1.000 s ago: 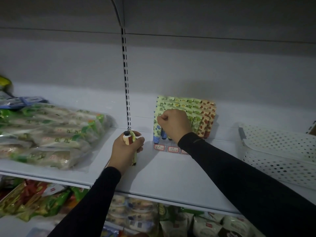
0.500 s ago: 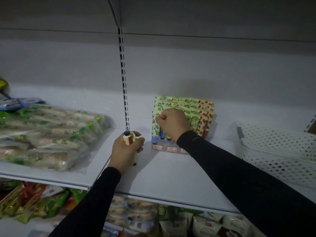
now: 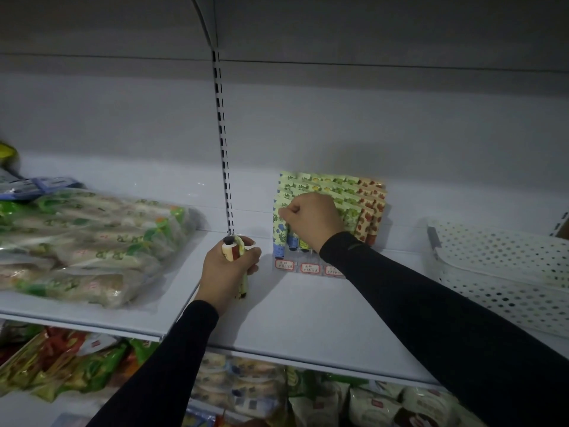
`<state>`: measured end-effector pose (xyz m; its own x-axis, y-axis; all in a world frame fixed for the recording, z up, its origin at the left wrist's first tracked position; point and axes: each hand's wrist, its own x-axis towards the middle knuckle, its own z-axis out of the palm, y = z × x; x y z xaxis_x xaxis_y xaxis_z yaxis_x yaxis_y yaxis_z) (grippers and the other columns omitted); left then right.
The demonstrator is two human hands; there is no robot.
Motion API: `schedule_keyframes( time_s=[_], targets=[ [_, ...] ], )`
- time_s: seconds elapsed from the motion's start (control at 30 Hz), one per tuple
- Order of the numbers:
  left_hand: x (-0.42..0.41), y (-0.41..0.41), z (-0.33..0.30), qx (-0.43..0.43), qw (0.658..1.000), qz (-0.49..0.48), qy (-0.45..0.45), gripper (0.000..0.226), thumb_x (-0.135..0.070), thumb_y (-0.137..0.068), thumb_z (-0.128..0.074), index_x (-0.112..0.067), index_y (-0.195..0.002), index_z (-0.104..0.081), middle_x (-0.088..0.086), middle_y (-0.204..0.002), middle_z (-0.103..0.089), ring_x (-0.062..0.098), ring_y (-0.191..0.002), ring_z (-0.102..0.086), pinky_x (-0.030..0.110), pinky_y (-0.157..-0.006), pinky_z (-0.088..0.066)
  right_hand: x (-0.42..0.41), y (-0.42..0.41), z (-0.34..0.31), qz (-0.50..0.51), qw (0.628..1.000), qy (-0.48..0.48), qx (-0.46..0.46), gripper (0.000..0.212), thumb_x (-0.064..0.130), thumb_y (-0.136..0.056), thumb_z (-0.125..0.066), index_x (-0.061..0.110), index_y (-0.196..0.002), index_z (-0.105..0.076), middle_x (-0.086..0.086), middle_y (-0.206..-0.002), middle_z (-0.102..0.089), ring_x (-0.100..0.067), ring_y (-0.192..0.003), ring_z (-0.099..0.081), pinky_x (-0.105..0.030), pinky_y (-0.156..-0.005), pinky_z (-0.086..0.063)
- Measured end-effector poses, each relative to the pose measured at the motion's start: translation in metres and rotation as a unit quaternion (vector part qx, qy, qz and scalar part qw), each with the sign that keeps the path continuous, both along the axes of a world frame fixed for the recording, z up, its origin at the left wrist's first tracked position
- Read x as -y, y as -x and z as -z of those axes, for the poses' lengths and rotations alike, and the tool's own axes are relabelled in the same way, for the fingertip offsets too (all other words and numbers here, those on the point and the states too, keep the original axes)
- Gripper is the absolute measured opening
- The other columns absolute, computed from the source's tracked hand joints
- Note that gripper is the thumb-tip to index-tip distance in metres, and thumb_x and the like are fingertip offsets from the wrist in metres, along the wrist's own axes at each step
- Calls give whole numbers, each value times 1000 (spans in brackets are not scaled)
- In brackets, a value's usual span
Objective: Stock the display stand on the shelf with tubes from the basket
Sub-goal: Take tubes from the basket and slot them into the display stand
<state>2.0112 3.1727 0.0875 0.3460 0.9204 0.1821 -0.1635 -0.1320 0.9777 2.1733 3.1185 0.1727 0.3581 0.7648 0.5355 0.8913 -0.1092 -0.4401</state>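
Right hand (image 3: 311,218) fisted at stand (image 3: 331,223) front row, fingers apparently pinching tube there, grip hidden. Left hand (image 3: 229,268) clutches spare tubes (image 3: 234,251) upright on shelf (image 3: 308,309). Basket (image 3: 498,272) far right. Risk: hard push topples packed rows; loose left grip drops spares.

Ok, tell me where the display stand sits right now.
The display stand stands at the back of the shelf, right of the slotted upright and left of the basket, behind the right hand.
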Motion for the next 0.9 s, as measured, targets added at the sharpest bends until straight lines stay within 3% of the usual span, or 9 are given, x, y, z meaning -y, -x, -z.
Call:
schedule_keyframes(
  time_s=[0.13,0.27,0.43,0.63,0.73,0.8,0.9],
  targets=[
    [0,0,-1,0,1000,1,0,10,-3,-86,-71,-9,-92,-65,6,-74,-66,17,-60,-62,26,-61,-53,0,2,-1,0,1000,4,13,51,22,-91,-60,14,-49,-32,-8,-51,-36,-18,-48,-32,-37,-64,-50],
    [0,-1,0,-4,1000,2,-4,10,-4,-86,-71,-7,-93,-66,7,-75,-67,17,-61,-63,23,-60,-53,0,2,2,0,1000,17,17,48,21,-91,-60,12,-50,-36,-10,-53,-41,-31,-58,-56,-38,-63,-52],
    [0,-2,0,-11,1000,2,-4,10,-6,-86,-72,-8,-94,-66,7,-75,-67,18,-63,-64,24,-62,-53,1,3,-3,2,999,40,15,38,22,-92,-58,8,-58,-49,-11,-58,-48,-20,-54,-43,-37,-64,-51],
    [3,0,-4,-45,999,17,-15,16,-11,-84,-75,-14,-98,-67,2,-71,-67,15,-64,-63,25,-62,-50,12,-1,-8,-12,999,30,0,53,34,-93,-59,10,-51,-38,-6,-47,-33,-18,-43,-30,-37,-77,-54],
    [2,1,-4,-42,998,45,10,17,-10,-86,-72,-14,-102,-66,3,-70,-66,18,-68,-62,29,-63,-50,23,0,-10,-14,1000,-11,9,56,38,-96,-54,7,-51,-40,-11,-48,-41,-23,-45,-36,-32,-71,-51],
    [4,0,-6,5,995,70,69,14,-8,-89,-69,-11,-103,-67,6,-73,-66,21,-72,-63,36,-72,-53,31,0,-7,-36,999,2,-12,54,39,-95,-55,0,-58,-53,-16,-56,-56,-31,-53,-49,-23,-63,-44],
    [11,-3,-12,98,977,99,159,17,-7,-93,-63,-2,-109,-66,12,-83,-67,23,-80,-67,41,-86,-55,45,3,5,-101,988,86,-77,39,43,-94,-57,8,-86,-71,-5,-85,-71,-14,-76,-63,-17,-65,-43]
  ],
)
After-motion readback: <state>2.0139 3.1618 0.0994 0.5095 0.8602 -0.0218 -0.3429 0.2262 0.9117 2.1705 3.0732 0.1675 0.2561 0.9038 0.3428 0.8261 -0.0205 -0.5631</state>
